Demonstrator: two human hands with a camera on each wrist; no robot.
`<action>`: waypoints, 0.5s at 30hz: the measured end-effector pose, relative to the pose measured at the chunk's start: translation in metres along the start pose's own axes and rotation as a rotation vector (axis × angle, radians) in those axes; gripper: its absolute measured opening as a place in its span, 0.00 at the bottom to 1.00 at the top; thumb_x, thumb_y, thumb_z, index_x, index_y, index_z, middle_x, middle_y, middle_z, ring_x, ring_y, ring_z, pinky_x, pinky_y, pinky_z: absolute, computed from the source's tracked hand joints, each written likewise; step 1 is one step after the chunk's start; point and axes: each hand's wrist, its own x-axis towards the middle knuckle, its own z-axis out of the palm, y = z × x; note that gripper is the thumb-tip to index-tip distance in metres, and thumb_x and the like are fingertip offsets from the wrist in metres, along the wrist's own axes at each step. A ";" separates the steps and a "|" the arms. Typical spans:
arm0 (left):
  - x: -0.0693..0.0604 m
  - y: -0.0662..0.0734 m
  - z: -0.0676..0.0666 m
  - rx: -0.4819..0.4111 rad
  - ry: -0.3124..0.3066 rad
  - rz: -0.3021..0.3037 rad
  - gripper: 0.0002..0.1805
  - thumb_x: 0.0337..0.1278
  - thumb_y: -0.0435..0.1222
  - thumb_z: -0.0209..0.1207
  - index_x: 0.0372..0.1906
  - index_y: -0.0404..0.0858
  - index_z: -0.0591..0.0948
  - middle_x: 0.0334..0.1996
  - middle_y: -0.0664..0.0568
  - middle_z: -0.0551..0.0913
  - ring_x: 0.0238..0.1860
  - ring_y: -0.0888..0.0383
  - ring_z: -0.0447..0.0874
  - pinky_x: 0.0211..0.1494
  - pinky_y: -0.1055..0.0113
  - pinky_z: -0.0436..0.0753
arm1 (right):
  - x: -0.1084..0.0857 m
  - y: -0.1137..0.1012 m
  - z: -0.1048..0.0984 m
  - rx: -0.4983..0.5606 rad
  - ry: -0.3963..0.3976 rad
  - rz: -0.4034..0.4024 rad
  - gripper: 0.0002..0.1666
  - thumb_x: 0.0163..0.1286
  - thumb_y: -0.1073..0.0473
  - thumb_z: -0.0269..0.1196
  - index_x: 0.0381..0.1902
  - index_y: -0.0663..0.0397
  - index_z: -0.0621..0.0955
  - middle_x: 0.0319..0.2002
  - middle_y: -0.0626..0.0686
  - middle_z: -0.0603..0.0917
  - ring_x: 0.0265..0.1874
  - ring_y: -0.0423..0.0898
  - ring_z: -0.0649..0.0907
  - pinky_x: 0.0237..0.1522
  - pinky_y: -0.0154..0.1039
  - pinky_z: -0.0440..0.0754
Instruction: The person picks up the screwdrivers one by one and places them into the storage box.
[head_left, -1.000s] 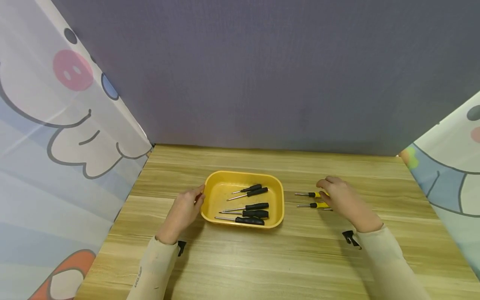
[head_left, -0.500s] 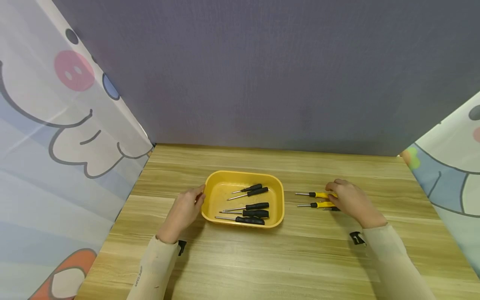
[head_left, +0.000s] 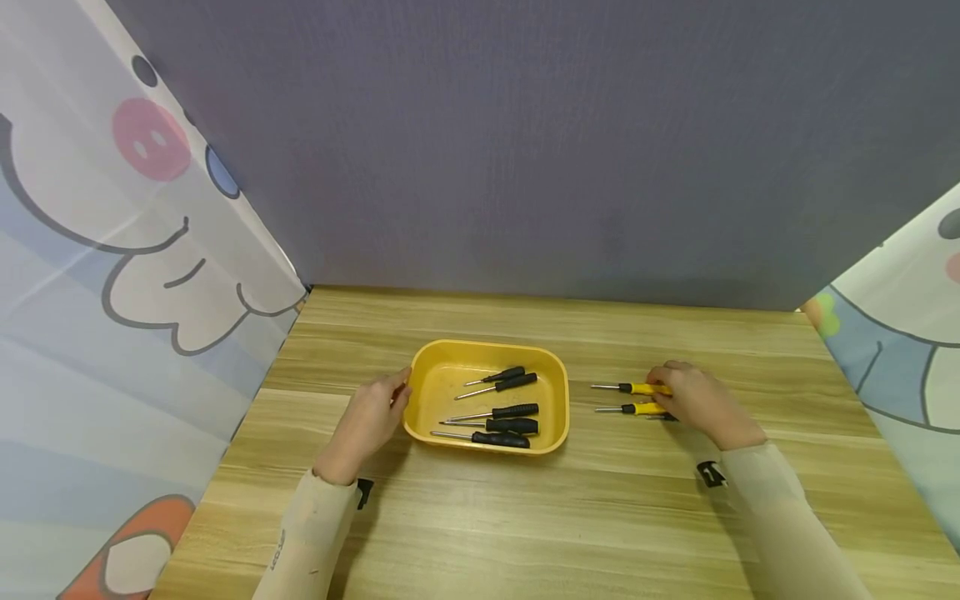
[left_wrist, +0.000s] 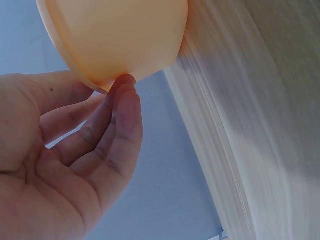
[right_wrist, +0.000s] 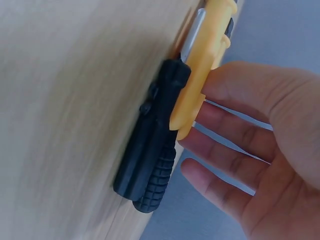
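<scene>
My left hand (head_left: 367, 421) pinches the left end of a yellow plastic tray (head_left: 487, 347), thumb at its rim and fingertips against the outer wall in the left wrist view. Inside lie several black-handled screwdrivers (head_left: 501, 439). Right of the tray, my right hand (head_left: 697, 402) holds the handle of the far yellow screwdriver (head_left: 642, 388) between thumb and fingers, low at the table. A second yellow screwdriver (head_left: 643, 408) lies just nearer. In the right wrist view, a smooth black screwdriver handle (right_wrist: 152, 135) and a ridged black handle (right_wrist: 158, 182) lie beside the yellow ones, mostly hidden in the head view.
The wooden table (head_left: 525, 525) runs back to a grey panel (head_left: 525, 150). Printed cartoon curtains (head_left: 150, 267) hang at both sides. The tray stands between my hands, a short way from the yellow screwdrivers' tips.
My right hand has shifted right along the yellow handles, then slightly back, uncovering more of them. The screwdrivers, the tray and my left hand have stayed in place.
</scene>
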 end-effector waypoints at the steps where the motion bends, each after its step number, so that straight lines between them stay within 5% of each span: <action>1: 0.000 0.000 0.000 -0.001 -0.004 -0.005 0.19 0.68 0.27 0.60 0.60 0.23 0.78 0.31 0.44 0.81 0.21 0.61 0.70 0.20 0.72 0.73 | 0.000 0.000 0.000 -0.001 0.000 -0.002 0.12 0.60 0.69 0.72 0.42 0.63 0.85 0.37 0.57 0.84 0.33 0.54 0.83 0.34 0.50 0.83; 15: 0.001 -0.001 0.000 -0.009 -0.005 -0.008 0.19 0.67 0.27 0.60 0.60 0.24 0.78 0.33 0.44 0.83 0.22 0.61 0.71 0.21 0.72 0.74 | 0.000 0.000 0.001 -0.012 0.023 -0.041 0.11 0.59 0.69 0.73 0.41 0.63 0.85 0.35 0.55 0.83 0.31 0.52 0.82 0.32 0.48 0.83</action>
